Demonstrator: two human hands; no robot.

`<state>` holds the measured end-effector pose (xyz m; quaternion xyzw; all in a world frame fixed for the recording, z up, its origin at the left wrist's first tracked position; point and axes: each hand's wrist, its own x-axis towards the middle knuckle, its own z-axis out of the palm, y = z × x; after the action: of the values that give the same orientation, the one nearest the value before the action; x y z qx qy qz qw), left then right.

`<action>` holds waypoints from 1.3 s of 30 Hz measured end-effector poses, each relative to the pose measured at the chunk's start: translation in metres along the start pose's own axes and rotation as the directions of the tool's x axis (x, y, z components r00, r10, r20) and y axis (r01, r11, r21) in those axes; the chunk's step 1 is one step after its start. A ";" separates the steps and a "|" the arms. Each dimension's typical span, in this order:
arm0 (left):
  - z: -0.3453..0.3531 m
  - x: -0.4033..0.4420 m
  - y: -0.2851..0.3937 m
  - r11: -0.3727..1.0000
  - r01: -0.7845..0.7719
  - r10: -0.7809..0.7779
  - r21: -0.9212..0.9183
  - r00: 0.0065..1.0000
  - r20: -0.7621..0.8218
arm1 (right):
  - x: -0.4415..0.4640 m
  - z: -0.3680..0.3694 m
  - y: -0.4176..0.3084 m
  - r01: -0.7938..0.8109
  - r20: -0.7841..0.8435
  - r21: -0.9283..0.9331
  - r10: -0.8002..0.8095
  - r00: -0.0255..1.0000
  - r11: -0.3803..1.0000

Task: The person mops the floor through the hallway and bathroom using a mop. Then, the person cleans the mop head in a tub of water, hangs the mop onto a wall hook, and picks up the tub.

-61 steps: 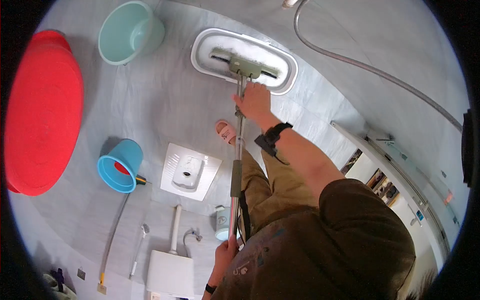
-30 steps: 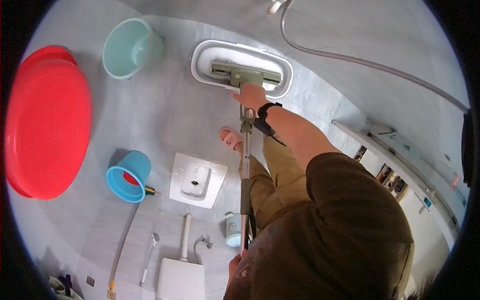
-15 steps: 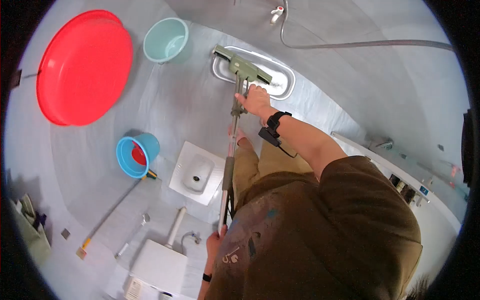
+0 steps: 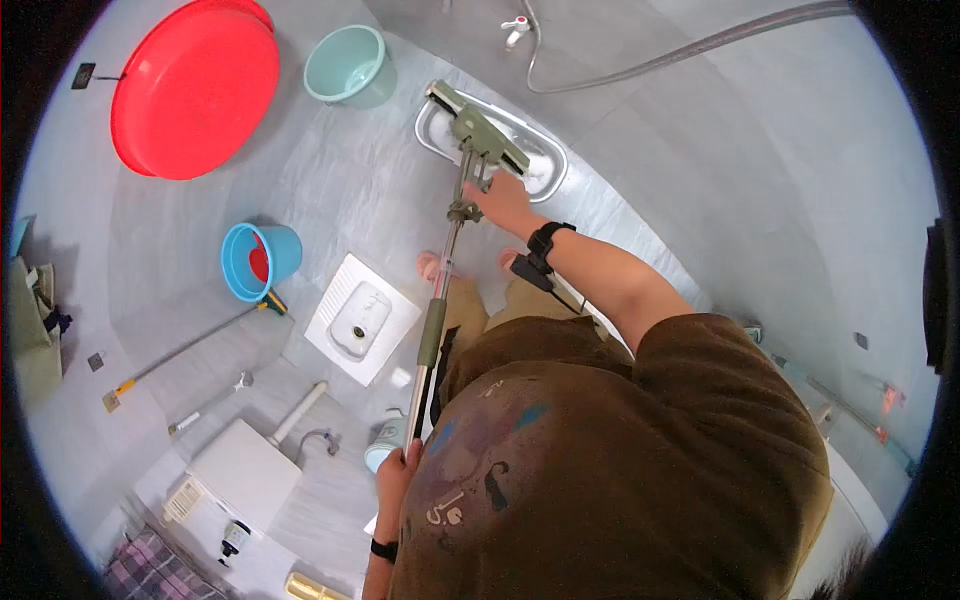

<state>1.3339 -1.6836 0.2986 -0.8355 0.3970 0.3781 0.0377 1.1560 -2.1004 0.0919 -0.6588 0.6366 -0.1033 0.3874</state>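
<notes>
Brown shirt (image 4: 620, 450) with paint marks fills the near part of the view. Left hand (image 4: 396, 485), black band at the wrist, is clamped round the upper pole of the flat mop (image 4: 431, 335). Pole runs up and slightly right from there, dark sleeve partway along. Right hand (image 4: 507, 207), black strap and small device at the wrist, sits well apart from the left, down by the pole's lower end; thumb and fingers touch the linkage just behind the mop head (image 4: 478, 138), but can't tell if they wrap fully round it. Pink slippers (image 4: 428, 267) on the feet, one each side of the pole's line. Pale bin (image 4: 388, 438) just left of the upper pole; squat toilet (image 4: 360, 320) left of the sleeve; white cistern (image 4: 245, 475) lower left. Mop head lies slantwise over the oval basin (image 4: 563, 165), upper-left end poking past the rim, lower-right end over the inside; white foam in the basin, contact with it unclear. Blue bucket (image 4: 287, 250) tipped on its side, mouth left, red item (image 4: 259, 262) inside, long-handled brush (image 4: 272, 303) just beside it. Further off: mint bucket (image 4: 375, 85) left of the basin, big red tub (image 4: 200, 90) beyond that, white tap (image 4: 516, 30) and grey hose (image 4: 700, 45) on the wall.
</notes>
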 end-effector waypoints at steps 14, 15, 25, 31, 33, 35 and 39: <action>0.066 -0.161 -0.027 0.822 0.241 -0.224 -0.516 0.970 0.097 | 0.091 0.002 -0.014 0.186 0.123 -0.045 -0.180 0.976 0.982; 0.042 -0.169 0.002 0.815 0.255 -0.241 -0.520 0.966 0.096 | 0.096 0.007 -0.011 0.182 0.193 -0.030 -0.173 0.966 0.983; 0.063 -0.099 -0.012 0.902 0.227 -0.185 -0.366 0.972 0.146 | 0.082 0.006 -0.004 0.084 0.275 -0.041 -0.070 0.959 0.996; 0.067 -0.081 -0.021 0.804 0.157 -0.093 -0.573 0.986 0.139 | 0.115 -0.001 0.010 0.122 0.240 0.000 -0.119 0.964 0.992; 0.044 -0.068 0.005 0.735 0.117 -0.041 -0.668 0.991 0.129 | 0.123 -0.026 -0.002 0.045 0.173 -0.032 -0.039 0.984 0.998; 0.027 -0.057 0.023 0.777 0.093 -0.065 -0.622 0.996 0.068 | 0.139 -0.051 -0.004 -0.060 0.073 -0.009 0.060 0.995 0.998; 0.027 -0.033 0.031 0.842 0.188 -0.081 -0.506 0.971 0.226 | 0.232 -0.071 0.025 -0.090 -0.001 0.084 0.091 0.996 0.992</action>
<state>1.2832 -1.6737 0.3083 -0.7987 0.2133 0.5484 -0.1260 1.1311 -2.3383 0.0412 -0.6121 0.6618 -0.1137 0.4176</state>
